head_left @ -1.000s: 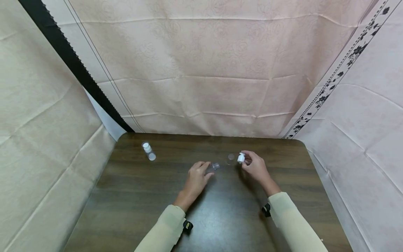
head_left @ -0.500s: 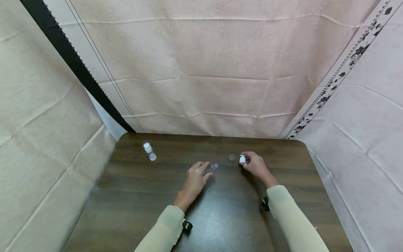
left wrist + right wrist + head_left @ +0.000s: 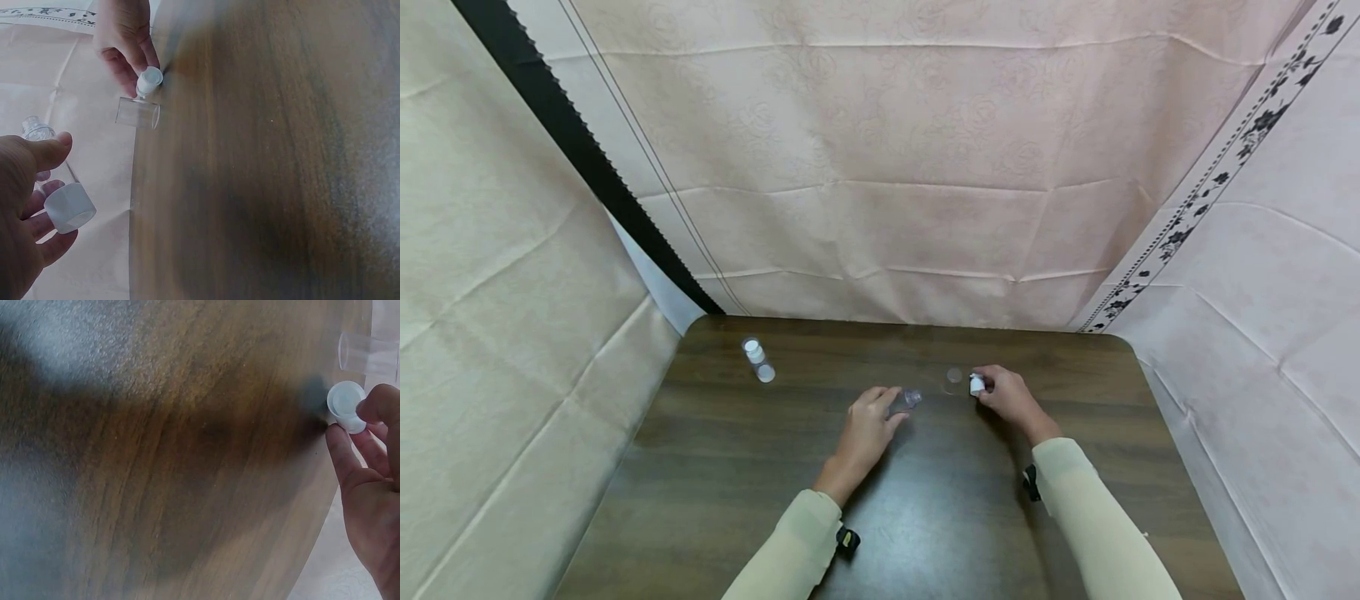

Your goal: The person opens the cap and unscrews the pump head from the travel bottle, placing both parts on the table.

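My left hand (image 3: 861,429) holds a small clear bottle (image 3: 907,400) between thumb and fingers. The left wrist view shows its threaded open neck (image 3: 37,129) and its white base (image 3: 70,209), tilted in the grip. On the right, my right hand (image 3: 1011,403) pinches a white pump top (image 3: 976,385) low over the table. Seen from the right wrist, the pump top's round underside (image 3: 345,400) faces the camera, with thumb and fingertips at its edge. Just left of it stands a clear cylindrical cap (image 3: 953,377), apart from the fingers.
A second small bottle with a white top (image 3: 757,360) is at the back left of the brown wooden table (image 3: 715,467). Pale cloth (image 3: 887,167) hangs behind the table's far edge and at both sides.
My right hand has lowered the pump top slightly towards the table, and it has tipped a little. My left hand keeps the bottle in nearly the same place.
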`<state>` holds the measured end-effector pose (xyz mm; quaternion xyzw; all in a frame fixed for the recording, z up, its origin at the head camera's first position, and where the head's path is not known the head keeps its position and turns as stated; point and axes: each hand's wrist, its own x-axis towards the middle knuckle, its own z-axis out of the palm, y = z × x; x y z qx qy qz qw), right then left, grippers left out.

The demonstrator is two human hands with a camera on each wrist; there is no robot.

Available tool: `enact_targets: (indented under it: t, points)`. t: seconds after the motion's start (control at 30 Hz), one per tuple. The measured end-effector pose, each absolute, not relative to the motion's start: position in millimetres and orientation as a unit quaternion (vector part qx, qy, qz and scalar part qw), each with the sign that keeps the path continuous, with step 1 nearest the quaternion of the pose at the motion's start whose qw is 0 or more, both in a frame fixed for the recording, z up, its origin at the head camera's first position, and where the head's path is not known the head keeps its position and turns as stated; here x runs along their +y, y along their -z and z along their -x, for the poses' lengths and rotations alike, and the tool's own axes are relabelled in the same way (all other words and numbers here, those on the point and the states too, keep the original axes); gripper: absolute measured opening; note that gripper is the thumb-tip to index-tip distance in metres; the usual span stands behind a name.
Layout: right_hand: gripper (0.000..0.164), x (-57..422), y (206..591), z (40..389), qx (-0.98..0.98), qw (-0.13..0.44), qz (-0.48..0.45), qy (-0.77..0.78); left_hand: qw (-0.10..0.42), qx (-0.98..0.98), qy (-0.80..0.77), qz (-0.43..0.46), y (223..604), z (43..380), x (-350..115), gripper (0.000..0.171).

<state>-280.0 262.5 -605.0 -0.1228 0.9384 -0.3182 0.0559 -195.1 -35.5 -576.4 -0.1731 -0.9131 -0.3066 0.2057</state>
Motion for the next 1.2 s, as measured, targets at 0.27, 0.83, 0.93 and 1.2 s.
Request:
enact_targets:
  t: [0.27, 0.83, 0.93, 1.2]
  points:
    - [0.048, 264.8, 603.6, 278.3, 0.938, 0.068, 0.119, 0.320, 0.201, -0.914, 0.308, 0.172, 576.2, 196.9, -34.6, 0.042]
    - [0.051, 270.5, 596.7, 257.3, 0.933, 0.043, 0.098, 0.343, 0.208, -0.884, 0.375, 0.187, 574.4, 220.2, -28.5, 0.040]
    - [0.049, 271.9, 593.4, 253.1, 0.933, 0.029, 0.100, 0.345, 0.191, -0.882, 0.392, 0.181, 575.6, 226.4, -26.9, 0.038]
    - [0.047, 274.1, 587.3, 240.5, 0.935, -0.015, 0.123, 0.334, 0.105, -0.876, 0.454, 0.124, 584.4, 245.5, -21.8, 0.036]
